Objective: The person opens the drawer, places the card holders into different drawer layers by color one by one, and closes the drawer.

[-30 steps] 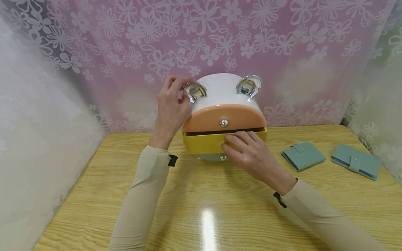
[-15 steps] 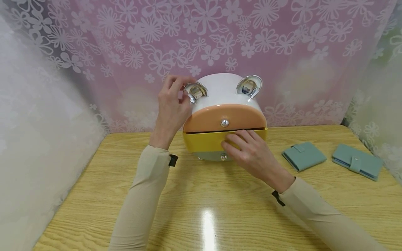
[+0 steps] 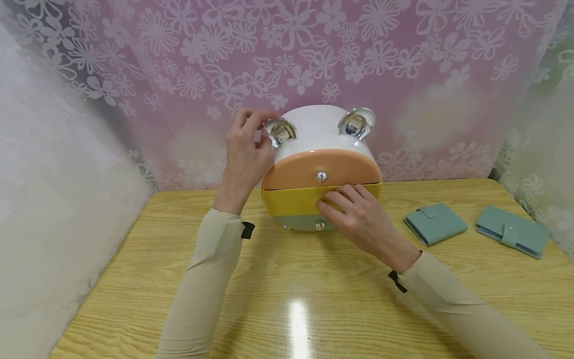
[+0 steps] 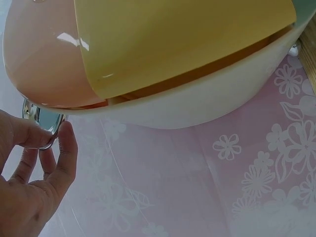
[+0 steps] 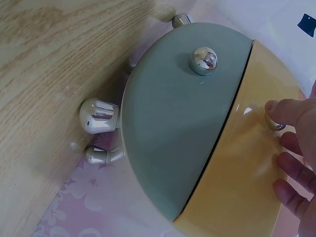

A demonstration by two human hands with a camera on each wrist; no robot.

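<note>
A rounded white drawer box (image 3: 314,122) with two silver ears stands at the back of the table. Its front has an orange drawer (image 3: 287,172) on top, a yellow drawer (image 3: 289,202) in the middle and a green drawer (image 3: 296,222) at the bottom. My left hand (image 3: 246,154) holds the left silver ear (image 3: 281,131) between thumb and fingers. My right hand (image 3: 363,219) pinches the yellow drawer's silver knob (image 5: 274,123), mostly hidden behind the thumb. In the left wrist view, a narrow gap shows along the yellow drawer's side edge.
Two green wallets lie to the right on the wooden table (image 3: 251,299): one nearer wallet (image 3: 436,224) and one farther right wallet (image 3: 512,232). A pink floral curtain (image 3: 188,65) hangs close behind the box. The right silver ear (image 3: 357,123) stands untouched.
The yellow drawer has slid inward, and the dark gap above it has narrowed to a thin line. My right hand has moved with it slightly. My left hand stays on the ear.
</note>
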